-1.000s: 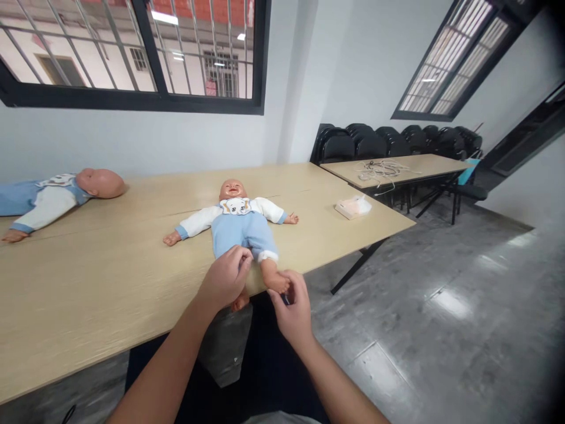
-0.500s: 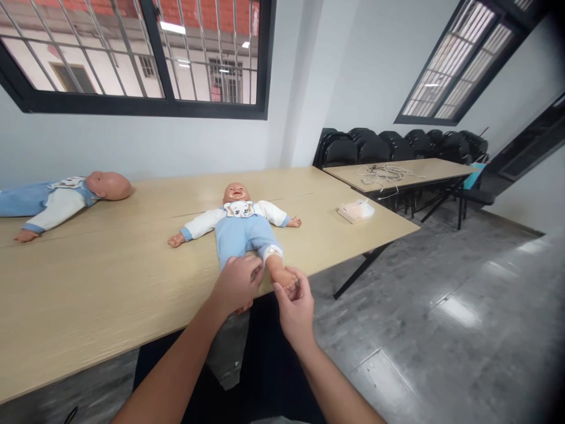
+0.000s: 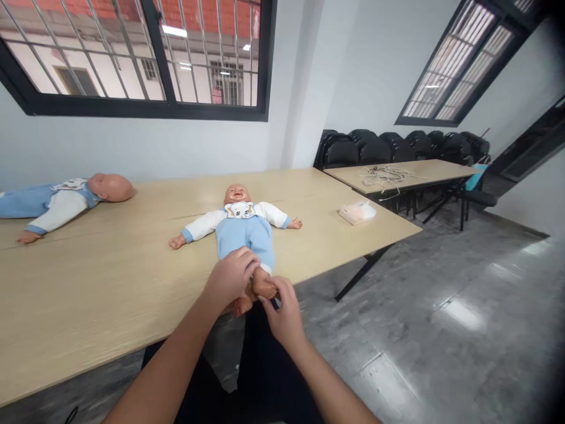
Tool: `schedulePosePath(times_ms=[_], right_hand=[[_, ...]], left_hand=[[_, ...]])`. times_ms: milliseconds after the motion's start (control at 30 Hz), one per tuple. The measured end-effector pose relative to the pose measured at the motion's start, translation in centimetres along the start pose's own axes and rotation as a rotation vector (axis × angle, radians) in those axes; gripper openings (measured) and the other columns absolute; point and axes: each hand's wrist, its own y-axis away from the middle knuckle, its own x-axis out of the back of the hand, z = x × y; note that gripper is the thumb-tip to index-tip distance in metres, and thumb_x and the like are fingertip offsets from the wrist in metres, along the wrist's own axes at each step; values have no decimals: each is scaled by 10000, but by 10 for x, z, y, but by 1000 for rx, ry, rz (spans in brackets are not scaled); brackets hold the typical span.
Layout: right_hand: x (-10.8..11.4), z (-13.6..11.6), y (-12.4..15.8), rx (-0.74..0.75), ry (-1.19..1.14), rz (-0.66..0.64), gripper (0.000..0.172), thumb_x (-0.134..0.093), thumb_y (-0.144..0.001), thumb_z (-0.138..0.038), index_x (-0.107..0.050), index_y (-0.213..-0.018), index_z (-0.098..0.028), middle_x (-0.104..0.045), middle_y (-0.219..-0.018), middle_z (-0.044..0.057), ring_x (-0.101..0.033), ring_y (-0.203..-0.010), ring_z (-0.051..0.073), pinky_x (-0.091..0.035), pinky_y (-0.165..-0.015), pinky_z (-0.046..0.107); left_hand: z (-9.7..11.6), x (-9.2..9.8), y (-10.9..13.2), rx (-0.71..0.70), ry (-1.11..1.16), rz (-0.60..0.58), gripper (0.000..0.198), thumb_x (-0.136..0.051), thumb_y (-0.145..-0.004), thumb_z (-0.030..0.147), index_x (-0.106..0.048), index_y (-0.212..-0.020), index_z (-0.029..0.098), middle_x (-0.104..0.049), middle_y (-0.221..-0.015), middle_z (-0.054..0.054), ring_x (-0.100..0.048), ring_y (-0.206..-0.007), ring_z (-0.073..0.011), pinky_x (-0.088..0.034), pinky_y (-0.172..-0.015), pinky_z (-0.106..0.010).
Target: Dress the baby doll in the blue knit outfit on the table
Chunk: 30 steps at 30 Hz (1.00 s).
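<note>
A baby doll (image 3: 242,227) in a blue romper with white sleeves lies on its back on the long wooden table (image 3: 110,265), feet over the near edge. My left hand (image 3: 230,277) is closed around the doll's leg just above the foot. My right hand (image 3: 282,309) pinches the sole of one doll foot (image 3: 263,288) with curled fingers. The two doll feet are close together between my hands.
A second doll (image 3: 62,203) lies at the table's far left. A tissue pack (image 3: 356,212) sits near the right end. Another table (image 3: 406,172) with tangled cords and a row of black chairs (image 3: 397,144) stand behind. Grey tiled floor lies to the right.
The doll's leg on the right has swung inward toward the other foot. My right hand followed it left, and my left hand slid slightly down the leg.
</note>
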Motion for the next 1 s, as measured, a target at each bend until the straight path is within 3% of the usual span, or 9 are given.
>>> schedulePosePath(times_ms=[167, 300, 433, 567, 667, 733, 900, 1000], right_hand=[[-2, 7, -15, -16, 49, -47, 373, -632, -964, -166, -586, -1319, -273, -642, -1216, 111, -637, -1152, 265, -572, -990, 449], [-1, 17, -22, 4, 91, -102, 380, -637, -965, -167, -587, -1323, -287, -634, -1237, 105, -634, -1169, 267, -570, -995, 455], [5, 21, -16, 58, 119, -146, 344, -621, -986, -203, -572, -1318, -279, -629, -1246, 108, -628, -1181, 266, -559, -1005, 458], [23, 16, -25, 84, 101, -198, 312, -562, -1018, -256, -565, -1329, -271, -624, -1270, 113, -608, -1201, 272, -536, -1014, 463], [32, 24, -65, 128, 105, -141, 246, -478, -1048, -275, -600, -1261, -261, -648, -1211, 105, -604, -1175, 275, -510, -1019, 476], [29, 42, -104, 167, 131, -108, 224, -454, -1055, -291, -622, -1196, -247, -663, -1172, 105, -608, -1159, 279, -495, -1032, 489], [-2, 113, -197, 211, 263, -112, 322, -427, -1042, -329, -623, -1241, -169, -668, -1259, 174, -598, -1227, 324, -460, -1096, 554], [-22, 141, -232, 245, 320, -146, 384, -427, -1033, -342, -620, -1309, -157, -656, -1342, 190, -571, -1305, 338, -434, -1132, 566]], left_hand=[[-7, -10, -1, -9, 43, -29, 211, -489, -1056, 335, -640, -948, 237, -669, -982, -23, -637, -959, -212, -482, -880, -385], [-18, -14, 3, 13, 53, 90, 179, -543, -1025, 352, -651, -1115, 240, -687, -1068, -46, -631, -1050, -239, -475, -966, -424], [-47, -4, 2, 38, 50, 231, 209, -512, -1032, 366, -653, -1102, 230, -698, -1138, -64, -615, -1134, -252, -452, -1061, -442], [-90, 21, -16, 182, -35, 341, 250, -526, -1010, 391, -651, -1142, 219, -705, -1207, -84, -610, -1187, -280, -453, -1083, -455], [-128, 42, -34, 317, -227, 366, 325, -534, -985, 378, -639, -1232, 194, -687, -1298, -130, -588, -1252, -332, -438, -1099, -489], [-154, 53, -42, 387, -367, 357, 427, -535, -978, 392, -604, -1335, 168, -655, -1372, -164, -565, -1294, -370, -422, -1109, -517], [-213, 63, -40, 388, -439, 173, 466, -476, -1005, 426, -589, -1407, 217, -678, -1375, -134, -610, -1260, -346, -457, -1057, -480], [-225, 61, -39, 376, -437, 152, 479, -452, -1012, 444, -591, -1415, 227, -688, -1368, -128, -617, -1256, -340, -454, -1066, -480]])
